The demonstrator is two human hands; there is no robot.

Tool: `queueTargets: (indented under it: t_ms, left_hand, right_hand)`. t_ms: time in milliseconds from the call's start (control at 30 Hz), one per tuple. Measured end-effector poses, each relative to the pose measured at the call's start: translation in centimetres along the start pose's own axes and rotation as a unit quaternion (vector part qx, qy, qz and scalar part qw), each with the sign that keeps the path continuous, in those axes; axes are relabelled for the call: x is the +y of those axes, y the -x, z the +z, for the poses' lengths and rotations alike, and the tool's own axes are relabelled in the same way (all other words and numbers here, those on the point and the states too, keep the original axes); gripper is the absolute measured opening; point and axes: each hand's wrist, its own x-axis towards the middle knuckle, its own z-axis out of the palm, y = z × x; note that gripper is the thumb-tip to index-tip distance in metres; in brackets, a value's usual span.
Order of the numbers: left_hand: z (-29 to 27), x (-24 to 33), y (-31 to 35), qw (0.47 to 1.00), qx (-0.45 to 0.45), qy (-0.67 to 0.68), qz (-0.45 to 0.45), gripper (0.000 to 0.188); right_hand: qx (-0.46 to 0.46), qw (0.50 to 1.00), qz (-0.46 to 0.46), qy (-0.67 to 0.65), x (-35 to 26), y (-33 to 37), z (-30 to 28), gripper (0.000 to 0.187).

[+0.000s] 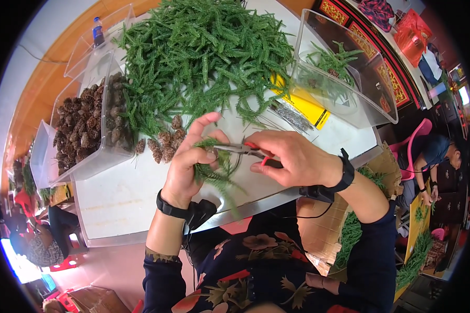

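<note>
My left hand (190, 161) pinches a green artificial pine sprig (219, 172) whose needles hang down past the table's near edge. Wrapped around red-handled pliers (243, 148), my right hand (292, 159) brings their jaws up against the sprig beside my left fingertips. A few loose pine cones (164, 145) lie on the white table (120, 203) just behind my left hand. Beyond both hands rises a big heap of green pine sprigs (203, 57). Exactly what the plier jaws grip is hidden by needles and fingers.
At left stands a clear bin (102, 156) full of pine cones (83, 125). A clear bin (344, 99) at right holds a sprig with cones. Thin wires (292, 116) lie by a yellow packet (310, 107). Another person (433, 156) works at far right; cardboard (318, 224) sits below the table.
</note>
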Motion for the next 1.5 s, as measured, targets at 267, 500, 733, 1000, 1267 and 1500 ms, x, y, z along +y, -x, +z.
queueTargets:
  t_ms: [267,500,733,1000,1267,1500]
  left_hand:
    - [1.8,-1.2,0.1,0.887,0.182,-0.371,0.204,0.073]
    - [2.4,-1.5,0.0,0.860,0.194,-0.406,0.242,0.073]
    - [2.2,-2.1,-0.2,0.815,0.197,-0.463,0.288,0.074]
    - [1.8,-3.0,0.0,0.696,0.190,-0.575,0.386,0.076]
    - [1.8,-2.6,-0.3,0.689,0.199,-0.576,0.391,0.076]
    - [3.2,-0.1,0.4,0.943,0.192,-0.206,0.180,0.070]
  right_hand:
    - [0.058,0.987,0.153,-0.005,-2.1,0.3,-0.8,0.032]
    - [0.068,0.989,0.130,0.022,-1.0,-0.2,0.9,0.030]
    - [0.030,0.988,0.147,-0.022,-1.2,-0.7,0.9,0.028]
    - [-0.009,0.980,0.192,-0.043,-1.5,-0.9,0.9,0.025]
    - [-0.011,0.972,0.212,-0.102,-1.8,-1.3,0.6,0.025]
    - [0.005,0.994,0.106,-0.027,-0.3,-0.7,0.6,0.033]
